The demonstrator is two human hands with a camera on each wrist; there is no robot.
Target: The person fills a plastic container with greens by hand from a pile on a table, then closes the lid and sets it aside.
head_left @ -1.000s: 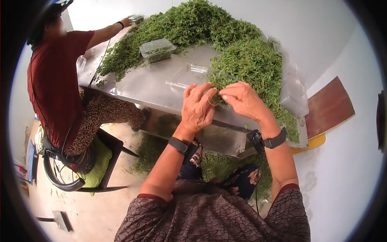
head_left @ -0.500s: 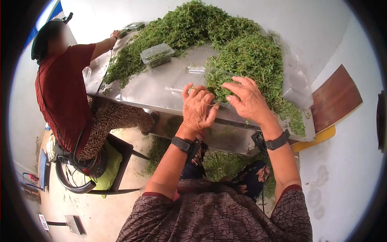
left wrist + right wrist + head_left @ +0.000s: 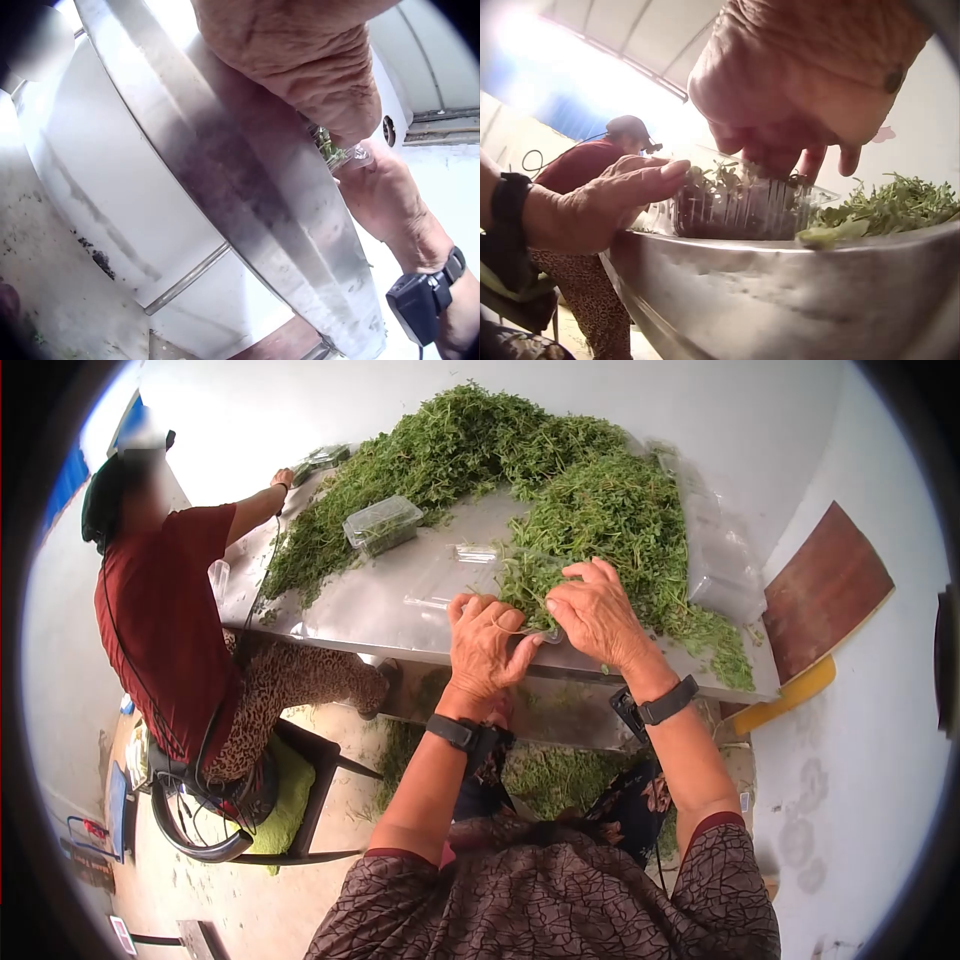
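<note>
A clear plastic clamshell box (image 3: 735,217) filled with leafy greens stands at the metal table's near edge, its lid folded open toward the back left. My left hand (image 3: 485,645) grips its left side, the thumb (image 3: 641,187) along the near corner. A thin stem loops across the left fingers. My right hand (image 3: 597,615) reaches over the box from the right, its thumb and index finger together at the greens (image 3: 528,585). From the right wrist, those fingers point down into the box among the leaves. Their tips are hidden by the greens.
A big heap of greens (image 3: 620,500) curves round the back and right of the table (image 3: 370,585). A filled clamshell (image 3: 383,525) sits at the middle left, and stacked clear boxes (image 3: 720,570) at the right. Another person (image 3: 175,600) sits at the left, reaching across the table.
My right hand was at the greens, drew back with thumb and fingers apart, and is now down at the box again, thumb and finger together. The left hand stays beside the box.
</note>
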